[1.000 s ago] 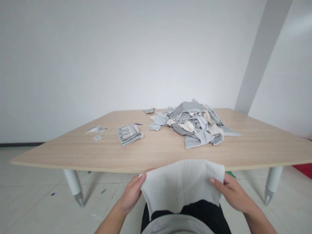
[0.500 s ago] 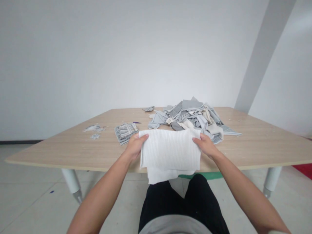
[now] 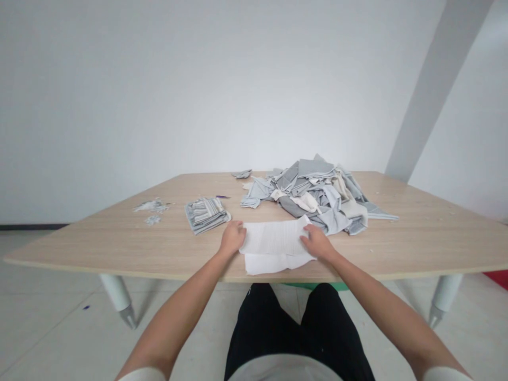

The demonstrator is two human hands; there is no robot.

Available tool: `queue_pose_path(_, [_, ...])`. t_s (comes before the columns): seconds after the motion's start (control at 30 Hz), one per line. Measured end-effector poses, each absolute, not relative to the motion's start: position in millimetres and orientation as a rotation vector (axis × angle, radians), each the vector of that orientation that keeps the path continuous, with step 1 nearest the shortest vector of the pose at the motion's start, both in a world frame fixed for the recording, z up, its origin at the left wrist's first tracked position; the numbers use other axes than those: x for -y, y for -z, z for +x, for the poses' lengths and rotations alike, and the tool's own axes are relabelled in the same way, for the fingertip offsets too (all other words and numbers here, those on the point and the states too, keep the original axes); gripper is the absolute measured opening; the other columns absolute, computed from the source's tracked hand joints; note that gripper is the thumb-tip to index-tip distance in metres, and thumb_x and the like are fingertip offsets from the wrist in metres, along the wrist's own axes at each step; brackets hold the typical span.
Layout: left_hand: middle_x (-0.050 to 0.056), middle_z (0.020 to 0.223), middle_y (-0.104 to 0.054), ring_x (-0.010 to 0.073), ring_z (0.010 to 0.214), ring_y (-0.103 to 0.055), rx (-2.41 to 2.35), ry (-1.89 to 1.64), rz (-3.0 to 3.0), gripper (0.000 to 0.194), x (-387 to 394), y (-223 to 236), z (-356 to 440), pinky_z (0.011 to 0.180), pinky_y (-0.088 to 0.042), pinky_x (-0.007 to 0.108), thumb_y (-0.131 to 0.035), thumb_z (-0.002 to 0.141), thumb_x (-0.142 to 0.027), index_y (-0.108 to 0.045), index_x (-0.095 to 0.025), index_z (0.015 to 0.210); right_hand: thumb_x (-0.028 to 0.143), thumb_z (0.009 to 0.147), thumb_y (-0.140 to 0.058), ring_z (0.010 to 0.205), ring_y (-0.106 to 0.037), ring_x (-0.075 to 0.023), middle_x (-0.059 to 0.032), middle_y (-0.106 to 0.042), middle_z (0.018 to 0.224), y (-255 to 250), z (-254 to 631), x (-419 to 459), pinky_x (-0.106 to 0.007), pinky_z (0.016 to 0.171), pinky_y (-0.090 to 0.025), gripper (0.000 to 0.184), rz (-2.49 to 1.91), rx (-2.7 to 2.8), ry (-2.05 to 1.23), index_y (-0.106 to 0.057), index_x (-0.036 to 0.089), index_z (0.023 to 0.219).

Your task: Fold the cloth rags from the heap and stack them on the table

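Note:
A white ribbed piece of fabric (image 3: 275,238) lies on the table near its front edge, with a plainer lower layer showing out from under the ribbed part. My left hand (image 3: 233,237) grips its left side, fingers closed on the edge. On the opposite side my right hand (image 3: 317,242) pinches the right edge, where an upper corner stands up a little. To the left of my left hand sits a stack of folded striped grey cloths (image 3: 206,214). Beyond my right hand rises a loose heap of grey and cream cloth pieces (image 3: 313,193).
The wooden table (image 3: 119,238) stands against a white wall. White scraps (image 3: 153,206) are scattered at its left. A small purple-dark tool (image 3: 223,197) lies behind the stack, and a small grey cloth piece (image 3: 242,174) lies near the back edge. Something green (image 3: 337,286) shows under the table.
Both hands have carried the white fabric from above my lap forward and down onto the table. It was held up stretched between them and now lies flat. The heap and stack have stayed put.

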State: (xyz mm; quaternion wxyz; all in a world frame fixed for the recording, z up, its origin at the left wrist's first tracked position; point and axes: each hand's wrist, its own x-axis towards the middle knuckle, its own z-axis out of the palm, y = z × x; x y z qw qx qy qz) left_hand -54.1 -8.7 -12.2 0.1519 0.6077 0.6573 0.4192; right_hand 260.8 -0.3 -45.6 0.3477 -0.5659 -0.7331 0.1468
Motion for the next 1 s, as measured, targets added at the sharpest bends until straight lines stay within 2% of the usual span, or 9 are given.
queue_pose_path(0.07, [0.012, 0.126, -0.059, 0.0241, 0.124, -0.048, -1.782, -1.117, 1.92, 0.037, 27.4, 18.2, -52.7, 0.111, -0.029, 0.035, -0.057, 0.075, -0.024, -0.063, -0.013, 0.11, 0.026, 0.078, -0.058, 0.124, -0.045, -0.0276, -0.0197, -0.054, 0.129, 53.8, 263.8, 14.8, -0.036, 0.107, -0.027, 0.043, -1.498, 1.935, -0.356, -0.057, 0.007, 0.117])
queue_pose_path(0.13, [0.009, 0.128, -0.058, 0.0225, 0.125, -0.048, -1.642, -0.963, 2.173, 0.04, 49.1, 27.0, -47.0, 0.111, -0.028, 0.034, -0.057, 0.079, -0.033, -0.061, -0.017, 0.116, 0.029, 0.08, -0.056, 0.124, -0.044, -0.0288, -0.021, -0.053, 0.13, 58.2, 268.1, 26.7, -0.037, 0.106, -0.027, 0.047, -1.545, 1.938, -0.342, -0.054, 0.006, 0.121])
queue_pose_path(0.27, [0.01, 0.143, -0.044, 0.0263, 0.134, -0.037, -1.526, -0.534, 2.625, 0.064, 87.7, 49.4, -36.2, 0.113, -0.023, 0.046, -0.05, 0.083, -0.055, -0.043, -0.02, 0.137, 0.038, 0.083, -0.054, 0.118, -0.049, -0.029, -0.021, -0.054, 0.127, 59.3, 275.7, 40.4, -0.036, 0.098, -0.034, 0.052, -1.658, 1.897, -0.364, -0.049, 0.007, 0.125])
queue_pose_path(0.33, [0.011, 0.145, -0.042, 0.0262, 0.136, -0.034, -1.592, -0.448, 2.681, 0.065, 98.2, 57.5, -35.9, 0.112, -0.024, 0.047, -0.045, 0.085, -0.058, -0.042, -0.02, 0.137, 0.042, 0.083, -0.054, 0.112, -0.053, -0.0283, -0.0198, -0.057, 0.123, 58.5, 276.8, 42.8, -0.034, 0.093, -0.038, 0.053, -1.706, 1.867, -0.393, -0.05, 0.008, 0.123])
queue_pose_path(0.47, [0.009, 0.136, -0.053, 0.0214, 0.129, -0.045, -1.661, -0.388, 2.736, 0.047, 98.0, 60.3, -48.3, 0.108, -0.033, 0.038, -0.036, 0.092, -0.049, -0.058, -0.022, 0.123, 0.047, 0.082, -0.054, 0.097, -0.061, -0.027, -0.019, -0.064, 0.109, 57.2, 270.7, 44.0, -0.032, 0.08, -0.043, 0.054, -1.776, 1.803, -0.491, -0.052, 0.007, 0.119])
queue_pose_path(0.57, [0.008, 0.125, -0.062, 0.0198, 0.119, -0.054, -1.76, -0.354, 2.728, 0.043, 89.3, 55.1, -67.9, 0.102, -0.04, 0.034, -0.031, 0.095, -0.04, -0.065, -0.022, 0.114, 0.045, 0.082, -0.056, 0.099, -0.061, -0.0267, -0.019, -0.065, 0.109, 56.3, 260.3, 45.3, -0.031, 0.08, -0.043, 0.051, -1.766, 1.773, -0.563, -0.055, 0.007, 0.116])
queue_pose_path(0.7, [0.009, 0.119, -0.065, 0.0229, 0.115, -0.057, -1.894, -0.334, 2.731, 0.037, 85.1, 46.3, -100.4, 0.102, -0.039, 0.041, -0.036, 0.092, -0.031, -0.068, -0.021, 0.106, 0.044, 0.079, -0.061, 0.101, -0.061, -0.0262, -0.0173, -0.066, 0.108, 55.2, 244.1, 45.1, -0.028, 0.078, -0.043, 0.046, -1.735, 1.734, -0.643, -0.06, 0.009, 0.109])
queue_pose_path(0.83, [0.008, 0.117, -0.066, 0.0272, 0.116, -0.055, -2.061, -0.306, 2.667, 0.034, 92.1, 40.4, -120.9, 0.102, -0.035, 0.054, -0.043, 0.081, -0.018, -0.069, -0.023, 0.103, 0.044, 0.078, -0.062, 0.09, -0.063, -0.0249, -0.0149, -0.069, 0.092, 55.6, 228.7, 39.8, -0.027, 0.069, -0.043, 0.036, -1.71, 1.704, -0.733, -0.066, 0.011, 0.092])
queue_pose_path(1.0, [0.006, 0.125, -0.062, 0.0245, 0.125, -0.048, -1.817, -0.549, 2.775, 0.043, 97.2, 40.1, -103.3, 0.109, -0.029, 0.05, -0.047, 0.077, -0.018, -0.062, -0.022, 0.117, 0.039, 0.076, -0.065, 0.068, -0.059, -0.0184, -0.0072, -0.063, 0.066, 55.9, 214.6, 37.2, -0.024, 0.054, -0.038, 0.026, -1.652, 1.66, -0.859, -0.061, 0.014, 0.068])
